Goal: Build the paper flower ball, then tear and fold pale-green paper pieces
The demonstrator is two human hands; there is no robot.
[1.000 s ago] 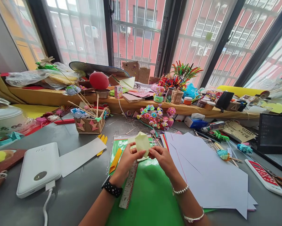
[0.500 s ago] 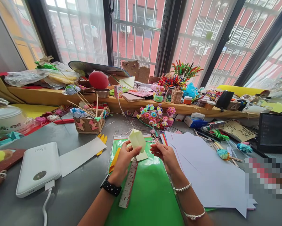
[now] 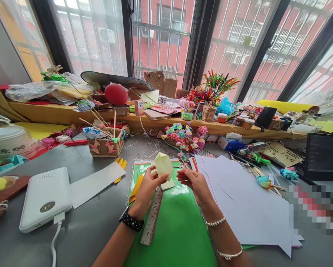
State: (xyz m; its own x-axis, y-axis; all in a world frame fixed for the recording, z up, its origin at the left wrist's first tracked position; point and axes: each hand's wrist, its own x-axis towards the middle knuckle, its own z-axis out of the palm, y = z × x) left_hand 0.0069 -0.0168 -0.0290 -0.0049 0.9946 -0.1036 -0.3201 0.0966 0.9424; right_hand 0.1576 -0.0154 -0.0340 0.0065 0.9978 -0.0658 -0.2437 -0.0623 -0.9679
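My left hand (image 3: 153, 185) pinches a folded piece of pale yellow paper (image 3: 163, 164) between thumb and fingers, its creased faces turned up. Just to the right, apart from that paper, my right hand (image 3: 193, 182) has its thumb and forefinger pressed together; whatever is between them is too small to make out. Under the hands lies a shiny green sheet (image 3: 183, 226). On it rest another piece of pale yellow paper (image 3: 168, 184), partly covered by the left hand, a patterned ruler (image 3: 152, 218) and folded orange paper (image 3: 136, 188).
White paper sheets (image 3: 244, 200) spread to the right. At left sit a white power bank (image 3: 45, 200) with a cable, a pale strip (image 3: 96, 185) and a cardboard box of sticks (image 3: 105, 147). Pipe-cleaner flowers (image 3: 181, 135) stand behind the hands, before a cluttered ledge (image 3: 160, 120).
My left hand has shifted the folded pale yellow paper very slightly to the right. My right hand has barely moved. The marks shown on the power bank differ.
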